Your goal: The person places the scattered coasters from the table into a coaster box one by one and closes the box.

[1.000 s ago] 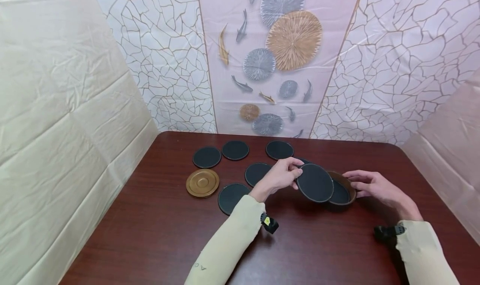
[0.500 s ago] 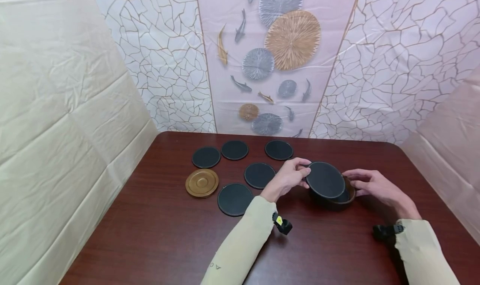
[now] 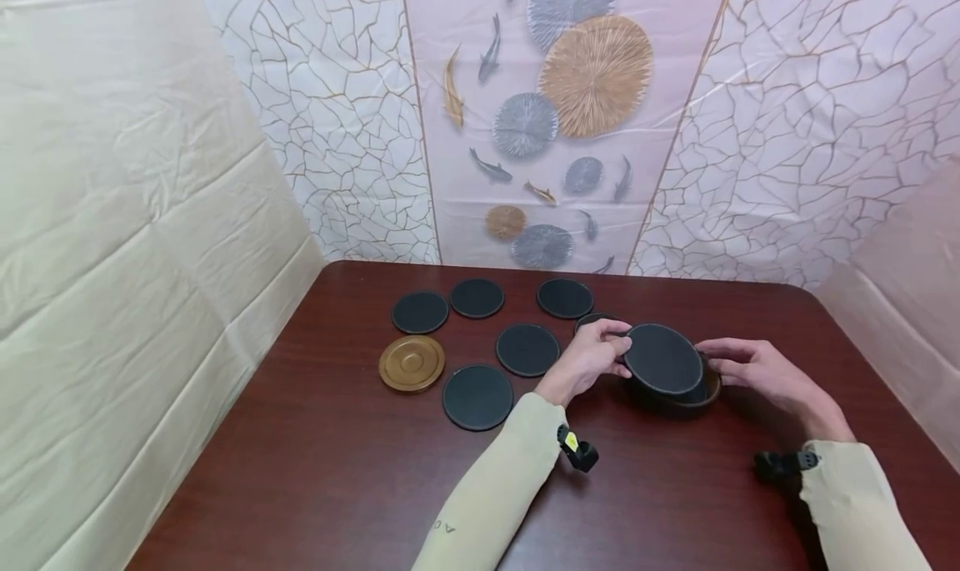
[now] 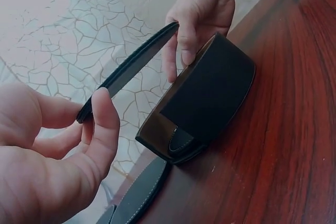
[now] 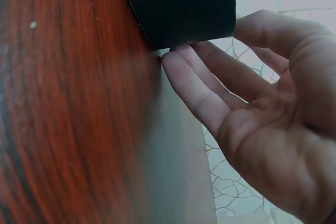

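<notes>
My left hand (image 3: 595, 358) pinches a round black coaster (image 3: 664, 359) by its edge between thumb and fingers. The coaster is tilted above the opening of a round coaster holder (image 3: 707, 394), dark outside and brown inside, which stands on the table. In the left wrist view, another coaster (image 4: 180, 139) shows inside the holder (image 4: 210, 93) through a gap in its wall. My right hand (image 3: 772, 381) holds the holder at its right side, with fingertips and thumb against the wall in the right wrist view. The held coaster hides much of the opening in the head view.
Several black coasters lie spread on the table (image 3: 337, 463), including one coaster (image 3: 477, 398) left of my left forearm and another coaster (image 3: 565, 298) near the back edge. A gold-brown ringed disc (image 3: 412, 363) lies at the left. A patterned curtain (image 3: 360, 121) hangs behind.
My left hand has moved right with the pinched coaster, from left of the holder to over its opening. The right hand stays at the holder's side.
</notes>
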Demonstrator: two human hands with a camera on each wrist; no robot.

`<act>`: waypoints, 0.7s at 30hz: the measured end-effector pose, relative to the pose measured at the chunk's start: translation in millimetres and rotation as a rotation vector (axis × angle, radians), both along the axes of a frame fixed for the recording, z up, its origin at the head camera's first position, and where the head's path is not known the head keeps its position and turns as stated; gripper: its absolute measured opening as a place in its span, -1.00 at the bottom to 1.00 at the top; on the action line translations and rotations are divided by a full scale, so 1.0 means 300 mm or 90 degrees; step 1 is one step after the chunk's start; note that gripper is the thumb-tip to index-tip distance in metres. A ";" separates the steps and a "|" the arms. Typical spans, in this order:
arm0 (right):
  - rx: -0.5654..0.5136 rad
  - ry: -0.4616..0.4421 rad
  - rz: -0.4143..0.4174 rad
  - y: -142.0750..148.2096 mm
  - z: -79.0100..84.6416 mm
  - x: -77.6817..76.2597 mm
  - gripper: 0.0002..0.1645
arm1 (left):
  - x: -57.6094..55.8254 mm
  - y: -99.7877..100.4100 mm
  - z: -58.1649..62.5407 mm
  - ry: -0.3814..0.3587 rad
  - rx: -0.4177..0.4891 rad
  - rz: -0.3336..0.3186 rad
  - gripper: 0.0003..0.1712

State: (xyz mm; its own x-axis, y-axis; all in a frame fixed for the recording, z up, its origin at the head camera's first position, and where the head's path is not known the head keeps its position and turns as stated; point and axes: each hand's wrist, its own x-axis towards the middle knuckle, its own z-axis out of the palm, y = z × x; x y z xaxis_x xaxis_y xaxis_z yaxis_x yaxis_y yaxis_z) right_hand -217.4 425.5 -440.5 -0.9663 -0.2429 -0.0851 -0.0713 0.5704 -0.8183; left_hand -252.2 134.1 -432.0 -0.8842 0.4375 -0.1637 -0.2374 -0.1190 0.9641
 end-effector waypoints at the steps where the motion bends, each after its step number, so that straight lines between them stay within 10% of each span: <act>1: 0.001 0.004 0.005 0.002 0.001 0.000 -0.43 | -0.001 0.001 -0.001 -0.003 0.001 0.001 -0.72; 21: -0.003 -0.024 -0.012 0.005 0.004 -0.001 -0.38 | 0.034 0.056 -0.032 0.008 0.001 0.077 -0.70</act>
State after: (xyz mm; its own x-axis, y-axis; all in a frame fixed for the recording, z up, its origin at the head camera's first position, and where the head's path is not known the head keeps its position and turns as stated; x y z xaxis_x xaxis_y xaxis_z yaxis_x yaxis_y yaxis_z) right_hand -217.8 427.1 -439.2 -0.9667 -0.2257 -0.1209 -0.0296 0.5675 -0.8229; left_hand -242.1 150.9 -441.5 -0.9324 0.3279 -0.1522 -0.2096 -0.1472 0.9666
